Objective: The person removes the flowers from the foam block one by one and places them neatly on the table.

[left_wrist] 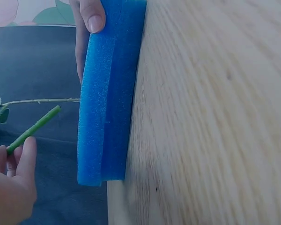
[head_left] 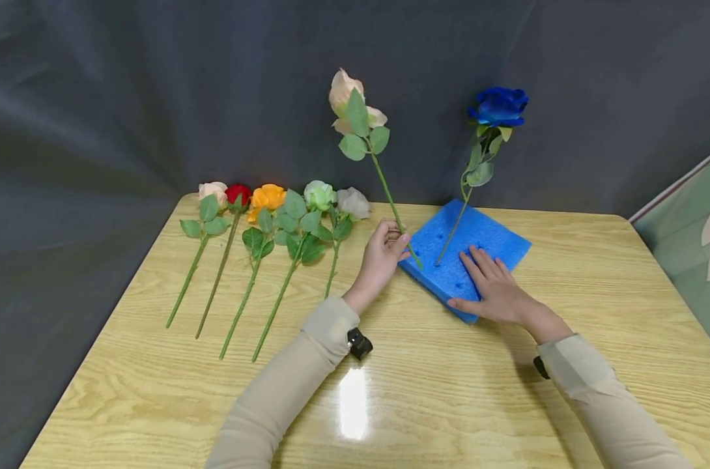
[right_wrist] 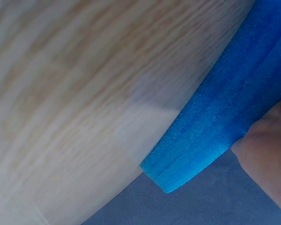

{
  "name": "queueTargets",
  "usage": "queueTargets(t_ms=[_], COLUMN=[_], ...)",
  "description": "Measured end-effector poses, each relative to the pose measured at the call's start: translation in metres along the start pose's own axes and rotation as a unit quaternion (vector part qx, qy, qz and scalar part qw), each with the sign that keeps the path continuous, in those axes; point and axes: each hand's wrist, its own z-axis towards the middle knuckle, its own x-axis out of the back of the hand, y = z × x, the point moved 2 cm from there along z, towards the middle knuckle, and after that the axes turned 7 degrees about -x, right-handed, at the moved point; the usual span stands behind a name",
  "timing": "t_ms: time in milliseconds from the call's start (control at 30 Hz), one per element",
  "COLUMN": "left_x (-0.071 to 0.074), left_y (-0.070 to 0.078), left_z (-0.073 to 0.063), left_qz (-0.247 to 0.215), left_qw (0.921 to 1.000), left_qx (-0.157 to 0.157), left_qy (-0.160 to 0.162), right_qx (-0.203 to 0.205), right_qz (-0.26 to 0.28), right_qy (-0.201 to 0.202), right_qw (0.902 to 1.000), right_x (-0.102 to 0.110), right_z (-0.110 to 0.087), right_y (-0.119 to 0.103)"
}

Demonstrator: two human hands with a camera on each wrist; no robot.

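Note:
My left hand (head_left: pixel 384 251) pinches the green stem of a pale peach rose (head_left: pixel 344 98) near its lower end. The bloom points up and tilts left, while the stem's cut tip (left_wrist: pixel 56 109) hangs just above the foam in the left wrist view. My right hand (head_left: pixel 498 293) lies with fingers spread and straight on the blue foam block (head_left: pixel 449 225), thumb at its near edge. Small holes dot the block's top. A blue rose (head_left: pixel 499 107) stands in it by its stem, leaning right, between my two hands.
Several roses lie in a row on the left of the wooden table (head_left: pixel 449 404): pale pink (head_left: pixel 213 194), red (head_left: pixel 238 195), orange (head_left: pixel 268 197), light green (head_left: pixel 320 195) and greyish white (head_left: pixel 354 202). A dark cloth (head_left: pixel 126 98) hangs behind.

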Motion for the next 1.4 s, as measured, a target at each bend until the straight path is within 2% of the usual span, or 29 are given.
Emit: queueTargets(t_ms=[333,567,800,933,1200,1400], left_x=[0.017,0.026,0.034,0.038,0.046,0.052], left_y=[0.009,0.013,0.014,0.013,0.011,0.009], left_z=[-0.02,-0.028,-0.041,-0.047,-0.052,-0.052], left_qz=[-0.004,0.004,0.027,0.033,0.032,0.052], left_qw=[0.9992,0.9981,0.9971,0.9955,0.9936,0.9911], left_qx=[0.028,0.052,0.06,0.08,0.1,0.114], left_qy=[-0.027,-0.031,-0.037,-0.037,-0.042,-0.045], right_qx=[0.008,0.008,0.015,0.014,0.016,0.022], right_qz=[0.006,0.007,0.013,0.015,0.013,0.013], right_qy=[0.008,0.008,0.027,0.033,0.034,0.029], right_qw=[0.9999,0.9999,0.9994,0.9992,0.9992,0.9993], right_x=[-0.001,-0.001,-0.002,-0.003,-0.003,-0.001], right_z=[0.001,0.0,-0.001,0.0,0.0,-0.001], right_y=[0.002,0.003,0.003,0.003,0.006,0.006])
